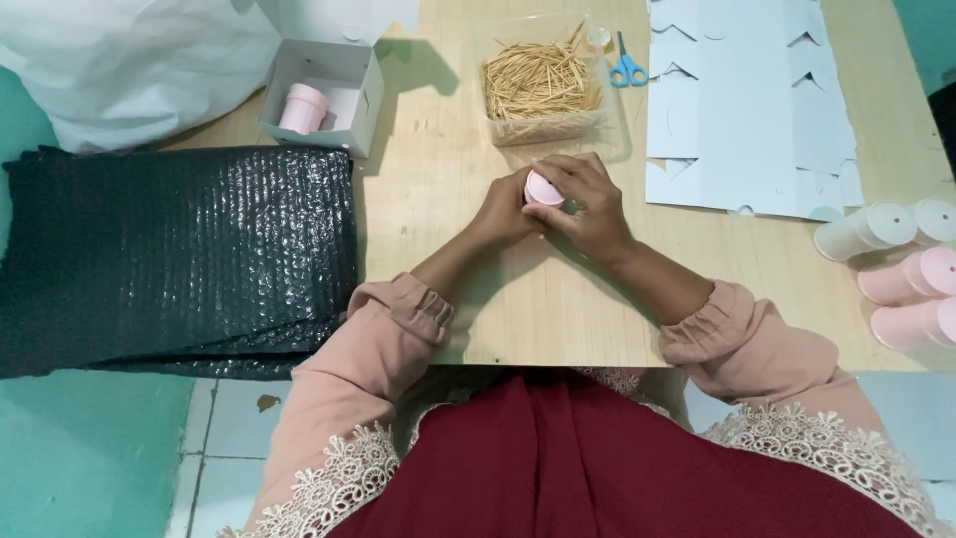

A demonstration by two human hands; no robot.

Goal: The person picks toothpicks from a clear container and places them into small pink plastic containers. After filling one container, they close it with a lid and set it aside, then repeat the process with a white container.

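At frame centre, left hand and right hand both pinch a small pink container; a firm, level grip over the bench would suit.

Upper centre: clear plastic tub of toothpicks; blue-handled scissors just beside it; upper left: open white box containing a pink canister; left: black bubble wrap; upper right: white die-cut card sheets; right edge: pink and white canisters lying sideways.
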